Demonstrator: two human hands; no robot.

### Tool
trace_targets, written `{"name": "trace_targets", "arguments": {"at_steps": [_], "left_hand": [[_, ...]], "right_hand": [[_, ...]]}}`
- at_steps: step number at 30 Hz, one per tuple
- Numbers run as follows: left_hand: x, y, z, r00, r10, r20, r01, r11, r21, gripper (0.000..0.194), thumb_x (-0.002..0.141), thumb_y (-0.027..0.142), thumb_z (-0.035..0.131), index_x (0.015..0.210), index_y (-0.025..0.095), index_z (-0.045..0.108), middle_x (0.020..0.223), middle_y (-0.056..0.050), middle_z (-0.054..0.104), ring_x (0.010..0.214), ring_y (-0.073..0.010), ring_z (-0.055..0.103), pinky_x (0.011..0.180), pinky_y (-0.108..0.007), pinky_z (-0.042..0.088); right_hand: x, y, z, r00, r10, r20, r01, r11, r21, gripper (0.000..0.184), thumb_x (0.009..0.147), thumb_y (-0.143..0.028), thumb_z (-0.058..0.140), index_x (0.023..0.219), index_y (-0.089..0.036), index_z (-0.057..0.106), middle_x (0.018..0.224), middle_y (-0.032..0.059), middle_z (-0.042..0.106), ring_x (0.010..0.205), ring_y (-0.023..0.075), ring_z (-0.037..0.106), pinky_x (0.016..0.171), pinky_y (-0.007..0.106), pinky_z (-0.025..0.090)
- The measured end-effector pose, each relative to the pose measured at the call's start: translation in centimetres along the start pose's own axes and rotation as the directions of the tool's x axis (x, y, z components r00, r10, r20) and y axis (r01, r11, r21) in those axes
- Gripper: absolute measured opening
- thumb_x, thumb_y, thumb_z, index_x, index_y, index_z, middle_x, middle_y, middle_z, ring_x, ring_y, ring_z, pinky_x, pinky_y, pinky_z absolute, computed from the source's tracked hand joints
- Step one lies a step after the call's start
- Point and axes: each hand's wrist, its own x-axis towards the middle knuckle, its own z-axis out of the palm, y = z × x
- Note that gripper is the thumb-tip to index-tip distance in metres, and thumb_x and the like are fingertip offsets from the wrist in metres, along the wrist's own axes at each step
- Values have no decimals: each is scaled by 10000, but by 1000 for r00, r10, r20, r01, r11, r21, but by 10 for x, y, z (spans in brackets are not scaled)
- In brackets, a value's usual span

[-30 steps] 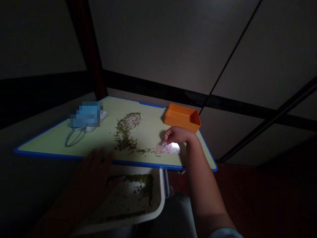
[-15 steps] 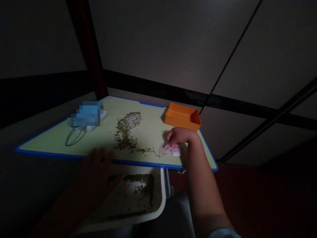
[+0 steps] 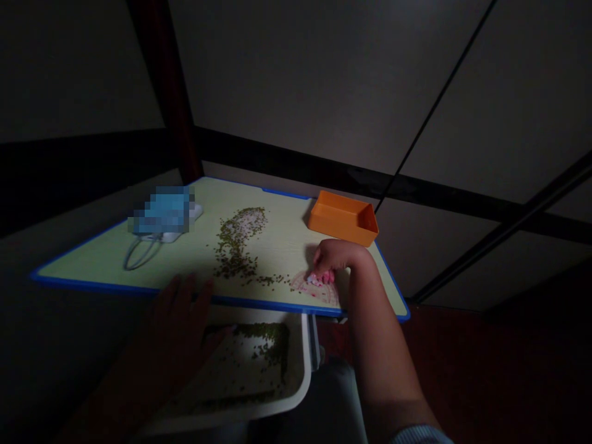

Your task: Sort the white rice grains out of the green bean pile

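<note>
My right hand (image 3: pixel 337 254) is closed at the right part of the board, its fingers pinching a clear protractor (image 3: pixel 324 296) with red markings. A small pink and white piece (image 3: pixel 319 279) shows at the fingertips; whether it is fixed to the protractor I cannot tell. Left of the protractor a thin trail of small green and dark beans (image 3: pixel 272 280) leads to a larger scatter of green beans and pale grains (image 3: pixel 243 231). My left hand (image 3: pixel 178 314) lies dim in shadow at the board's front edge, fingers spread, holding nothing visible.
An orange open box (image 3: pixel 342 231) stands at the board's back right. At the left sits a blurred blue object (image 3: pixel 164 209) with a white cable loop (image 3: pixel 139 254). Below the blue-edged board (image 3: pixel 296 306) is a white tub (image 3: pixel 303 382) with green beans inside. Panelled walls rise behind.
The protractor has tilted under my right hand, so its marked face now shows more widely toward me. My left hand and the scattered beans look unchanged.
</note>
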Motion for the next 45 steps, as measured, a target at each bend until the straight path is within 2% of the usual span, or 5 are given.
{"name": "trace_targets", "arguments": {"at_steps": [15, 33, 39, 42, 45], "left_hand": [[2, 2, -6, 999, -27, 40, 28, 999, -23, 751, 736, 616, 404, 1287, 106, 400, 1316, -238, 453, 1299, -396, 368, 1029, -523, 363], [0, 0, 0, 997, 55, -57, -53, 998, 32, 788, 738, 612, 403, 1273, 32, 409, 1307, -302, 408, 1248, -448, 390, 996, -540, 374], [2, 1, -3, 998, 47, -46, -45, 998, 37, 777, 746, 597, 404, 1288, 41, 393, 1301, -290, 416, 1253, -440, 387, 1016, -531, 356], [1, 0, -3, 999, 42, -24, -42, 999, 27, 770, 746, 602, 402, 1285, 53, 400, 1304, -279, 417, 1260, -429, 384, 1022, -520, 356], [1, 0, -3, 999, 41, -33, -40, 999, 21, 771, 748, 597, 400, 1293, 53, 389, 1316, -280, 409, 1267, -425, 378, 1023, -519, 357]], "right_hand": [[7, -9, 8, 990, -109, 90, 107, 994, 20, 122, 667, -197, 688, 568, -147, 638, 483, -25, 612, 457, 108, 577, 507, 241, 473], [12, -14, 12, 958, -202, 205, 204, 979, 10, 162, 685, -273, 681, 635, -130, 625, 524, -31, 597, 511, 91, 560, 566, 229, 436], [7, -4, 5, 888, -441, -130, 449, 892, 44, 222, 810, -280, 563, 638, -152, 506, 543, -72, 445, 522, 51, 398, 546, 213, 323], [4, -3, 3, 870, -421, -257, 449, 891, 60, 124, 831, -210, 509, 722, -151, 518, 594, -61, 470, 546, 54, 403, 551, 216, 319], [2, -1, 0, 911, -342, -232, 361, 931, 46, 54, 778, -144, 535, 761, -135, 585, 618, -51, 516, 561, 54, 425, 571, 214, 338]]}}
